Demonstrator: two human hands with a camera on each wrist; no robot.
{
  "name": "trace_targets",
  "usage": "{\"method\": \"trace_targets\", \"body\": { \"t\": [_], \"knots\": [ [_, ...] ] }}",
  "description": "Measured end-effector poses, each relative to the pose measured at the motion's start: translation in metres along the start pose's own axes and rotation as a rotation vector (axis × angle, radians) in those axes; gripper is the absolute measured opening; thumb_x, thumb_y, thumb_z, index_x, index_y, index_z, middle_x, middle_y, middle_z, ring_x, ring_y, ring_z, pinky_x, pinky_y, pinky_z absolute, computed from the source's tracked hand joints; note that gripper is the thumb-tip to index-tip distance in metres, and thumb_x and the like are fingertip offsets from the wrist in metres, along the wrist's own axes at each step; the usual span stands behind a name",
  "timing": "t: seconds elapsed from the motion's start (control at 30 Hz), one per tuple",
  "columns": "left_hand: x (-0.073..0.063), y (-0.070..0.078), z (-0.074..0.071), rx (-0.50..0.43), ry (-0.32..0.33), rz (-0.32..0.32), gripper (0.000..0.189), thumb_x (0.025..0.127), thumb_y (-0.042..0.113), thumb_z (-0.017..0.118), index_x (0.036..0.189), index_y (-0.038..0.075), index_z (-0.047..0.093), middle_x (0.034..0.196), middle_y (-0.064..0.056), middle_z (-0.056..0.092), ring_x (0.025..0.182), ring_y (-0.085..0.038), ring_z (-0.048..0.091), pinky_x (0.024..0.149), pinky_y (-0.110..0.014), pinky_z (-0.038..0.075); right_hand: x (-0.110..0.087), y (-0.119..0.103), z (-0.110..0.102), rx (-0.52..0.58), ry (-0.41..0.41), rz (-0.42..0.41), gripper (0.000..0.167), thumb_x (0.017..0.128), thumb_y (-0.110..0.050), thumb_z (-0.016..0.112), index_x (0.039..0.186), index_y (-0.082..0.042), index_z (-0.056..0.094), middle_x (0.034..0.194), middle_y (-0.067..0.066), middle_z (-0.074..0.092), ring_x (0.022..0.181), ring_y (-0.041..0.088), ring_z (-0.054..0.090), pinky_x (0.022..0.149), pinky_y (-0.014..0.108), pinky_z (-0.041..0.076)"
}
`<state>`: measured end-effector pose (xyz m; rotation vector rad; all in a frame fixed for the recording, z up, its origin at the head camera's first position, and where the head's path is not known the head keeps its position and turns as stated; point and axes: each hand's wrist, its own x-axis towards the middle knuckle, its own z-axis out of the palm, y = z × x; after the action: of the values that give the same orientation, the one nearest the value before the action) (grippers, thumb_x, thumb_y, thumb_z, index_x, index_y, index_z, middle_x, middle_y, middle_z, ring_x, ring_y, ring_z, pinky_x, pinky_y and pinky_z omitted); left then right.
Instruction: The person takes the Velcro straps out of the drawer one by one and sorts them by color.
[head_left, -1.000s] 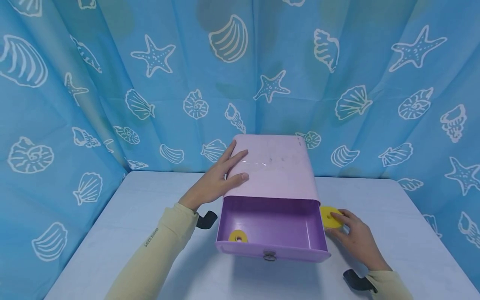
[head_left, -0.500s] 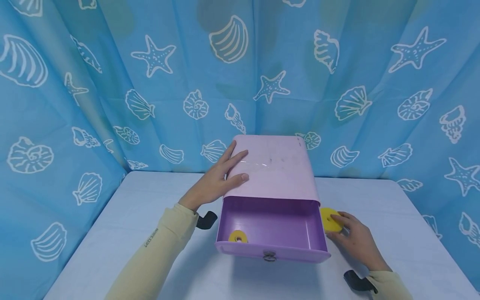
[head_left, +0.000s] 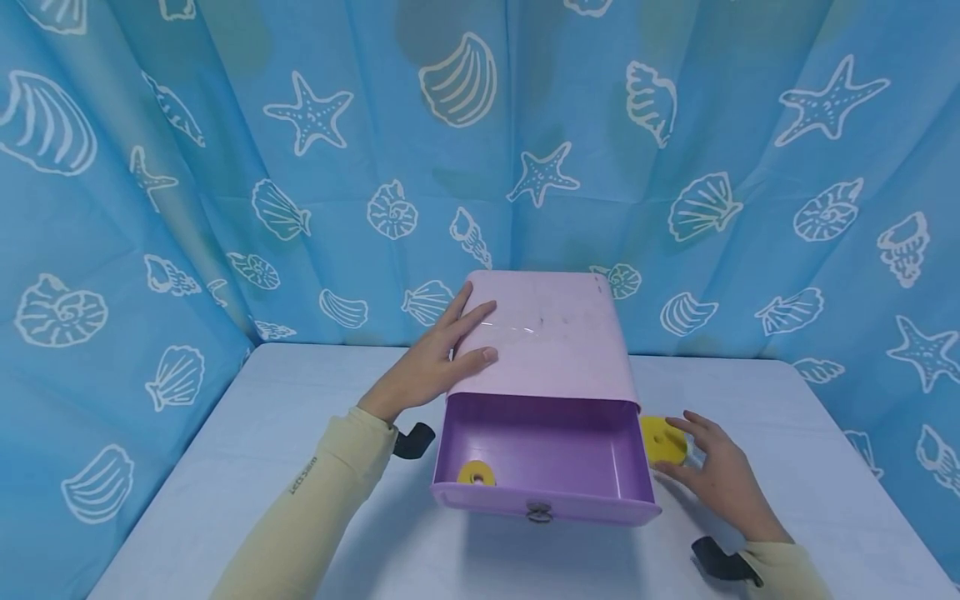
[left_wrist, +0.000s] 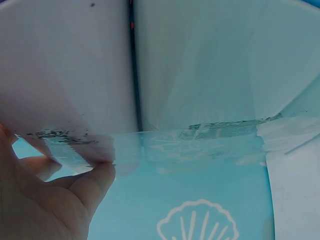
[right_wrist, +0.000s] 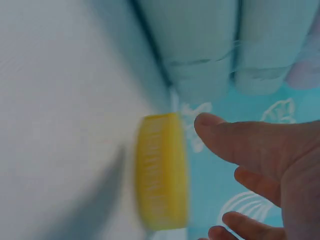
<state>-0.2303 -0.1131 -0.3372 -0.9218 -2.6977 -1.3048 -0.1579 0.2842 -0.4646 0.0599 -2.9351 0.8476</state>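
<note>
A pale pink drawer unit [head_left: 547, 350] stands mid-table with its purple drawer [head_left: 555, 512] pulled out. In the drawer's front left corner lies a small yellow ring [head_left: 467, 472]. My left hand [head_left: 423, 367] rests on the unit's left top edge, fingers straight and spread. A thick yellow disc [head_left: 660, 446] with a small centre hole is beside the unit on the right. Its side carries raised lettering in the right wrist view. My right hand [head_left: 720, 475] is beside the disc, thumb and fingers parted; the right wrist view shows a gap between the thumb [right_wrist: 235, 140] and the disc.
A metal ring pull [head_left: 538, 512] is on the drawer front. The wrist views show lower tiers in pale teal [left_wrist: 210, 60], with clear tape [left_wrist: 165, 150] across the edges. A white cloth covers the table [head_left: 300, 392]; a blue shell-print curtain [head_left: 480, 150] hangs behind.
My right hand has let go of the yellow disc and drawn slightly away to the right, its fingers opening. My left hand has stayed on the drawer unit.
</note>
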Motion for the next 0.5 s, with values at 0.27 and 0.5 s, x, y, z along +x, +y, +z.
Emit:
{"method": "trace_targets", "body": {
  "t": [0.27,0.5],
  "knots": [
    [0.000,-0.001,0.000,0.006,-0.002,0.004,0.074,0.095,0.065,0.051,0.159,0.033,0.031,0.168,0.013,-0.004,0.154,-0.024,0.005,0.113,-0.066,0.021,-0.010,-0.027,-0.023,0.040,0.109,-0.053,0.065,0.083,-0.017,0.083,0.138,0.002,0.054,0.148,0.036,0.035,0.128,0.059,0.040,0.091,0.067,0.044],
    [0.000,0.000,0.001,0.009,0.001,0.008,0.073,0.095,0.064,0.050,0.159,0.033,0.030,0.168,0.012,-0.004,0.154,-0.025,0.006,0.113,-0.067,0.021,-0.022,-0.053,-0.044,0.088,0.239,-0.178,0.059,0.081,-0.014,0.085,0.133,0.001,0.060,0.146,0.030,0.043,0.127,0.054,0.045,0.088,0.066,0.046]
  ]
}}
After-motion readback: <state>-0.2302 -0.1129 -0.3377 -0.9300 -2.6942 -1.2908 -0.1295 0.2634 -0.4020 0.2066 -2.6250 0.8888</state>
